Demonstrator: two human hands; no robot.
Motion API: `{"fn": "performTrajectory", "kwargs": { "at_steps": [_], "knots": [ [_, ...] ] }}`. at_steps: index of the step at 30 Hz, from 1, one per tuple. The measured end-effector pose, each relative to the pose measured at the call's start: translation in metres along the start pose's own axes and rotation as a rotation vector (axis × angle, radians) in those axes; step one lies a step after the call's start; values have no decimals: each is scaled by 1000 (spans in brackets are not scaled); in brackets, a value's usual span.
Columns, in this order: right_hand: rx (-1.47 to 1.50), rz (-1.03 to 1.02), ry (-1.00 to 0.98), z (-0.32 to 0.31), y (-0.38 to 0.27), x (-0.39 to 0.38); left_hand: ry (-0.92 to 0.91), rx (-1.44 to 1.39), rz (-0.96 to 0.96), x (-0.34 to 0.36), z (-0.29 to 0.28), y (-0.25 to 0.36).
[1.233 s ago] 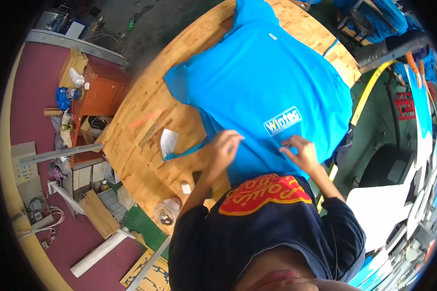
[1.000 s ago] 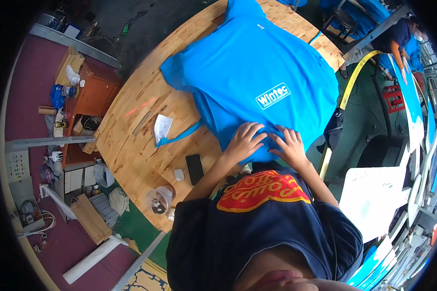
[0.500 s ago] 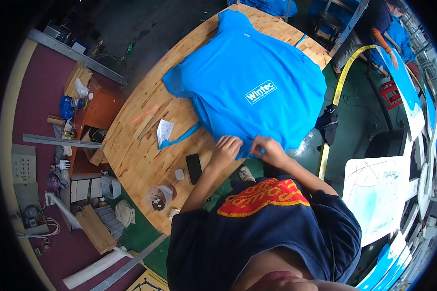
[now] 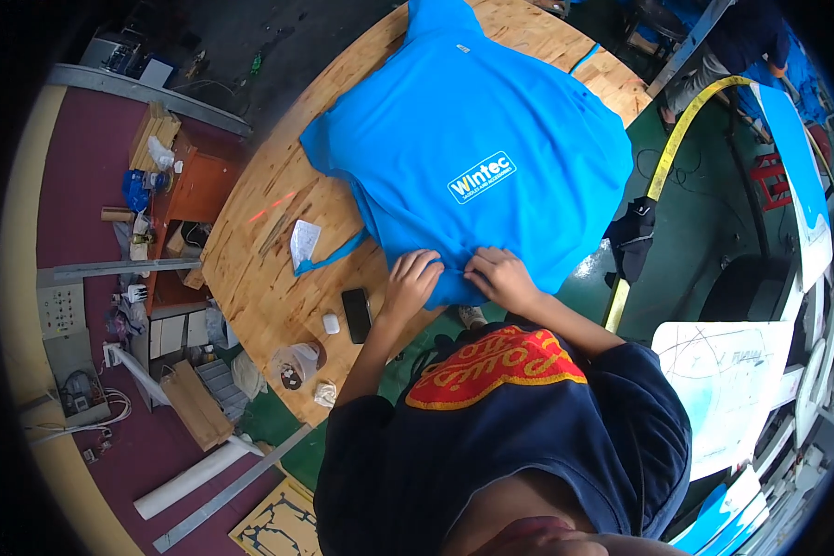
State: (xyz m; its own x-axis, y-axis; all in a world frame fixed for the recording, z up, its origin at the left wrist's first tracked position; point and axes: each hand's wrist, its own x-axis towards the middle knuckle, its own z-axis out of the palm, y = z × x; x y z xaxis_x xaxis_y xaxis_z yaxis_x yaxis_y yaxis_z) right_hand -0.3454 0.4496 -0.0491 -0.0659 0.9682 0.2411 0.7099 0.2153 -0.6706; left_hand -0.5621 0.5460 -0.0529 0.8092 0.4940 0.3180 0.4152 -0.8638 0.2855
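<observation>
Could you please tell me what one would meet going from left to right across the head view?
Grey button panel → orange cabinet → white paper slip → small white rounded case → black smartphone → left hand → right hand → black bundle → white board with drawn lines

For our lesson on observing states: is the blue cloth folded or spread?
Spread, though wrinkled: the blue cloth covers much of the table, white print showing.

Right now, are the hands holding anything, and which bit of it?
Yes: the left hand and right hand seem to be pinching the large, rounded, bright-blue cloth with white print, by its edge nearest the person.
</observation>
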Motion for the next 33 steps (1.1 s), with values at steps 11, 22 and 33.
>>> {"fn": "performTrajectory", "kwargs": {
  "at_steps": [11,22,33],
  "knots": [
    [-12,-327,-218,50,-47,-4,340,-167,-137,-17,-41,-9],
    [-486,802,615,-147,157,-7,46,-369,289,301,61,40],
    [582,608,492,-171,182,-14,-520,-243,635,422,110,74]
  ]
}}
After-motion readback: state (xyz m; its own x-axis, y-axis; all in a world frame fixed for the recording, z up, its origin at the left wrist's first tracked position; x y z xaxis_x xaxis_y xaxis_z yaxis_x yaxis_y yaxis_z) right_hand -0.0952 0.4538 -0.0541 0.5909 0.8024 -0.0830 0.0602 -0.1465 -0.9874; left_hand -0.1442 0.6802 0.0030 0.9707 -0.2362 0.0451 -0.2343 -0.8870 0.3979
